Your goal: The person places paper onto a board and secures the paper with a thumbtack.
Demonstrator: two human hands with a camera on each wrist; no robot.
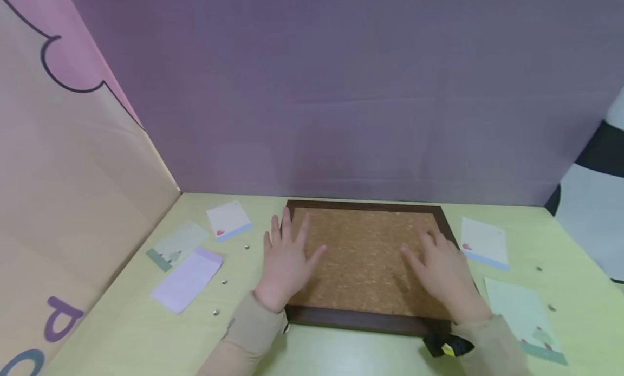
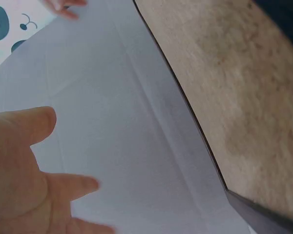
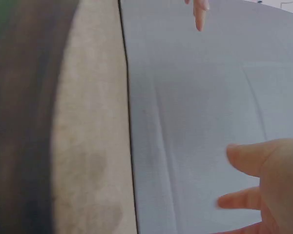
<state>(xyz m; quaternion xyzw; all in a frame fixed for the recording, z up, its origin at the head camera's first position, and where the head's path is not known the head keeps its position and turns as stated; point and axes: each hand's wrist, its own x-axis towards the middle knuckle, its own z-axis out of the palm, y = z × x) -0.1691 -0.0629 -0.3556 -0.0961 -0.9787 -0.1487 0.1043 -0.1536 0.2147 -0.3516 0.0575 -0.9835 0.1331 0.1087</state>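
A cork board [image 1: 365, 257] in a dark brown wooden frame lies flat on the pale table, in front of both hands. Over its left edge is my left hand [image 1: 288, 259], fingers spread and thumb pointing inward. My right hand [image 1: 446, 270] hovers over the board's right side, its fingers loosely extended. Neither hand holds anything. In the left wrist view, the left hand [image 2: 24, 175] shows its palm and spread fingers beside the cork surface [image 2: 224, 87]. The right wrist view has the right hand [image 3: 278, 180] at lower right, thumb and fingers apart.
Left of the board lie a white note sheet [image 1: 228, 220], a green-edged sheet [image 1: 182, 240] and a purple envelope [image 1: 187, 279]. To the right are another white sheet [image 1: 485, 241] and a green-edged sheet [image 1: 524, 316]. Several small metallic pieces [image 1: 224, 282] dot both sides. A grey-purple backdrop [image 1: 361, 94] stands behind.
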